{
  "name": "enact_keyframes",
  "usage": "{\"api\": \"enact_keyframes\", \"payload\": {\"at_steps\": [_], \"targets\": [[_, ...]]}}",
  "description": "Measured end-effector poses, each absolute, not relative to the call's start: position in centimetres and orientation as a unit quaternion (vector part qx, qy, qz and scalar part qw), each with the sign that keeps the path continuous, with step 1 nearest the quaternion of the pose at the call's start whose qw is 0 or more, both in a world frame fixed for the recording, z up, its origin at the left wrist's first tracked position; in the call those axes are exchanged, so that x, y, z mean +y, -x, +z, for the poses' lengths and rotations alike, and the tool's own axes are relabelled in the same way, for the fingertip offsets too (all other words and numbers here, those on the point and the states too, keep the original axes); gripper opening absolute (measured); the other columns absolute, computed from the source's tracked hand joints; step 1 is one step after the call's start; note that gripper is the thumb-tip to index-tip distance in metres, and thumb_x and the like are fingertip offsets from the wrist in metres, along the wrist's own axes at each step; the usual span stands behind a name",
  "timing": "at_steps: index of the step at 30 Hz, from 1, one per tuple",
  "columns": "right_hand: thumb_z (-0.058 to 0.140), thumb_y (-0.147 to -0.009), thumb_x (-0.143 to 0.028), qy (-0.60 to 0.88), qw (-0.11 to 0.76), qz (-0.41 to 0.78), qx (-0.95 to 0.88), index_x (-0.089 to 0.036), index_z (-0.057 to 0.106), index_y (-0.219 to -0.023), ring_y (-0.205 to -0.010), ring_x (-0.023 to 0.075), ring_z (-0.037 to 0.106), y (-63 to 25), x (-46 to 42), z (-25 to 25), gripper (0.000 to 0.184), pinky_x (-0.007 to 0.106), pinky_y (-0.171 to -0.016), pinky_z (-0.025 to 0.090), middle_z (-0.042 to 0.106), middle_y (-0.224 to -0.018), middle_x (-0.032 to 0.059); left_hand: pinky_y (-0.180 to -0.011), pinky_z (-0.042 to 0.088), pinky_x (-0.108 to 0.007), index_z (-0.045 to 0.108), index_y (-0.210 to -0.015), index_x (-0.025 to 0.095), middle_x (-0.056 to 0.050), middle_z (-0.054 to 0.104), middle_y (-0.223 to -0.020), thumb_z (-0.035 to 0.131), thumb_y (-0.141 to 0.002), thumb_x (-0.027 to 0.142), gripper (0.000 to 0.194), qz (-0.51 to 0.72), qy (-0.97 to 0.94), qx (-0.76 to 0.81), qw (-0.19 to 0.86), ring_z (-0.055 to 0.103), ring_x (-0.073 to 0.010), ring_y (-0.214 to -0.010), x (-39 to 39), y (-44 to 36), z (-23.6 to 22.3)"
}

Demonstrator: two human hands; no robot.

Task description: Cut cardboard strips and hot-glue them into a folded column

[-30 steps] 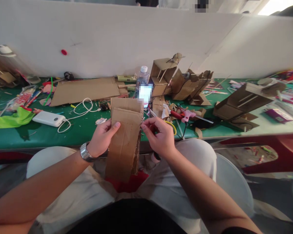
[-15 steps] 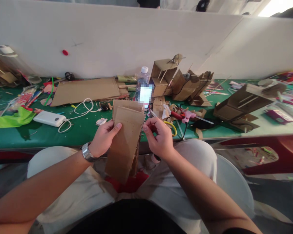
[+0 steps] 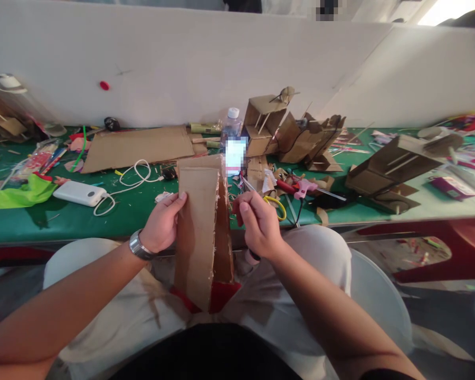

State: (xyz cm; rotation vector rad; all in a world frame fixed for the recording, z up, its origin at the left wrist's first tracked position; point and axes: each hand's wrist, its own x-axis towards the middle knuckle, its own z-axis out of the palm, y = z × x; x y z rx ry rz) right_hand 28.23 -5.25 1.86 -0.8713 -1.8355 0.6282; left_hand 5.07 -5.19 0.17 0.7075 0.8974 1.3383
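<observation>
Two layers of brown corrugated cardboard [image 3: 197,232] hung nearly upright over the gap between the person's knees, their top ends overlapping the view of the green tabletop [image 3: 130,226]. The left hand [image 3: 160,222] gripped them by the left edge, its thumb laid on the front layer and its fingers mostly hidden behind. Along the right side the layers stood apart in a narrow wedge; whether they were one folded sheet or separate pieces could not be told. The right hand [image 3: 260,224] was curled just beside that wedge, apparently not touching the cardboard, and whether its fingertips pinched anything small could not be made out. The layers looked already cut into long panels, but their right edges were ragged and no stick or fastening showed on them, so any trimming or joining of this piece seemed undone. By contrast, a boxy cardboard model with thin sticks [image 3: 266,104] stood assembled at the back, and another cardboard model [image 3: 396,153] sat tilted farther right. Beyond the right hand lay a pink glue gun [image 3: 305,188] and what seemed yellow-handled scissors [image 3: 279,203]; a large flat cardboard sheet [image 3: 138,149] lay toward the left.
</observation>
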Motion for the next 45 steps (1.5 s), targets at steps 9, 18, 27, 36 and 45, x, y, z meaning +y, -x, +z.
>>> {"api": "enact_keyframes", "payload": {"at_steps": [9, 18, 27, 36, 45], "targets": [[0.075, -0.091, -0.04, 0.467, 0.467, 0.213, -0.72, -0.022, 0.059, -0.086, -0.052, 0.0106, 0.047, -29.1, -3.9, 2.6, 0.025, 0.025, -0.052, 0.035, 0.054, -0.061, -0.0055, -0.095, 0.06, -0.045, 0.079, -0.097, 0.019, -0.01, 0.083, -0.1, 0.084, -0.083, 0.04, 0.026, 0.556, -0.349, 0.378, 0.653, 0.077, -0.0329, -0.108, -5.7, -5.2, 0.2], [0.068, -0.094, -0.033, 0.459, 0.457, 0.21, -0.732, -0.02, 0.059, -0.076, -0.051, 0.0101, 0.045, -28.7, -4.0, 2.7, 0.024, 0.026, -0.051, 0.034, 0.054, -0.059, -0.0044, -0.097, 0.06, -0.044, 0.079, -0.099, 0.018, -0.01, 0.083, -0.102, 0.086, -0.081, 0.041, 0.03, 0.556, -0.348, 0.374, 0.655, 0.076, -0.0321, -0.11, -5.9, -5.3, 0.3], [0.066, -0.095, -0.03, 0.423, 0.484, 0.197, -0.74, -0.021, 0.059, -0.08, -0.055, 0.0115, 0.049, -28.5, -4.3, 2.7, 0.019, 0.027, -0.055, 0.04, 0.057, -0.065, -0.0028, -0.094, 0.062, -0.042, 0.081, -0.093, 0.017, -0.007, 0.083, -0.09, 0.091, -0.074, 0.042, 0.032, 0.597, -0.315, 0.399, 0.621, 0.078, -0.0312, -0.105, -5.1, -4.8, 0.8], [0.065, -0.096, -0.027, 0.407, 0.488, 0.176, -0.752, -0.021, 0.061, -0.082, -0.056, 0.0116, 0.05, -28.2, -4.7, 2.8, 0.016, 0.028, -0.054, 0.042, 0.062, -0.069, -0.001, -0.099, 0.06, -0.047, 0.08, -0.092, 0.018, -0.009, 0.084, -0.097, 0.088, -0.077, 0.044, 0.031, 0.608, -0.31, 0.404, 0.609, 0.075, -0.034, -0.113, -5.0, -4.7, 1.0], [0.066, -0.095, -0.025, 0.368, 0.488, 0.17, -0.773, -0.022, 0.058, -0.082, -0.059, 0.0124, 0.051, -28.2, -4.9, 2.8, 0.016, 0.028, -0.056, 0.042, 0.06, -0.071, -0.0006, -0.101, 0.06, -0.047, 0.079, -0.095, 0.016, -0.01, 0.083, -0.103, 0.082, -0.084, 0.039, 0.025, 0.601, -0.289, 0.402, 0.627, 0.076, -0.0319, -0.112, -3.9, -3.4, 0.5]]}}
